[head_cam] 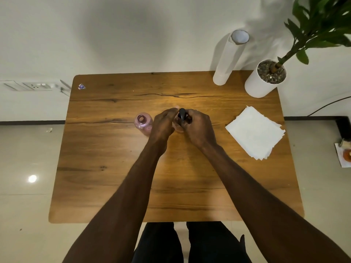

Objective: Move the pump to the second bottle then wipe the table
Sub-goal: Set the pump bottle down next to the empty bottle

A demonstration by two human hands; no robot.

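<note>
An open pink bottle (143,123) without a top stands on the wooden table (114,168), just left of my hands. A second bottle (179,128) is mostly hidden between my hands at the table's middle. My left hand (164,123) wraps around its side. A black pump (182,114) sits on top of that bottle, and my right hand (197,127) grips the pump's collar. A stack of white paper napkins (255,132) lies to the right.
A tall white roll (228,59) and a white pot with a green plant (263,82) stand at the table's back right. A small sticker (81,86) marks the back left corner. Wall sockets (34,86) sit to the left.
</note>
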